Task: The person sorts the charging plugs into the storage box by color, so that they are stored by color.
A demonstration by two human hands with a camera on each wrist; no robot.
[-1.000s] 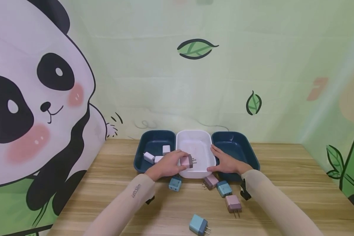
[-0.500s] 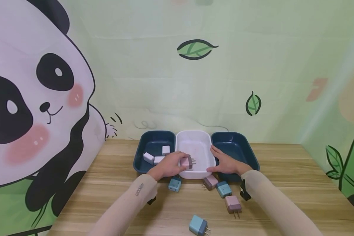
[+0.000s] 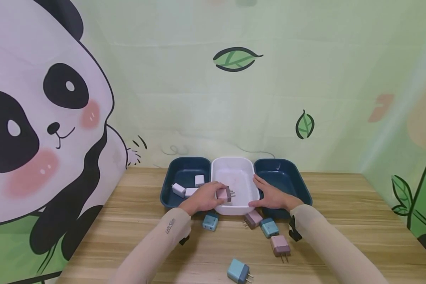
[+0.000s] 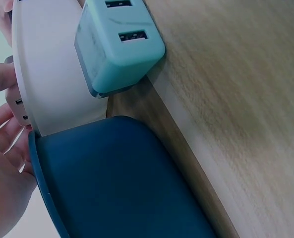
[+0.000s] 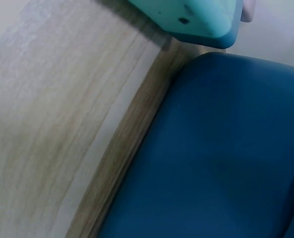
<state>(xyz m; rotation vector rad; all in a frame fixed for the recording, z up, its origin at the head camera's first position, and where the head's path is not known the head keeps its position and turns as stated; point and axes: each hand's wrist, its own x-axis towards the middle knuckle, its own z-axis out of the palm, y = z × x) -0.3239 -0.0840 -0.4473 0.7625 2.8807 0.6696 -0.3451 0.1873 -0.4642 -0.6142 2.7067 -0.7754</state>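
Over the near left part of the white bin [image 3: 234, 173], my left hand [image 3: 201, 197] pinches a pink wall charger [image 3: 223, 194] between thumb and fingers, its prongs facing right. The left wrist view shows the same charger [image 4: 14, 101] with its ports, partly behind the bin's wall. My right hand [image 3: 272, 196] touches the right rim of the white bin, fingers spread and fairly straight, thumb near the front corner. It does not show in the right wrist view. A blue charger [image 3: 210, 221] lies on the table just below my left hand.
Navy bins stand on both sides of the white one: the left bin [image 3: 179, 167] holds several white chargers [image 3: 179, 190], the right bin [image 3: 282, 169] is partly behind my right hand. Pink chargers [image 3: 281, 245] and blue chargers [image 3: 238, 271] lie on the wooden table [image 3: 344, 221] in front.
My left forearm has shifted slightly to the right, while the left hand keeps the pink charger over the white bin. My right hand stays where it was.
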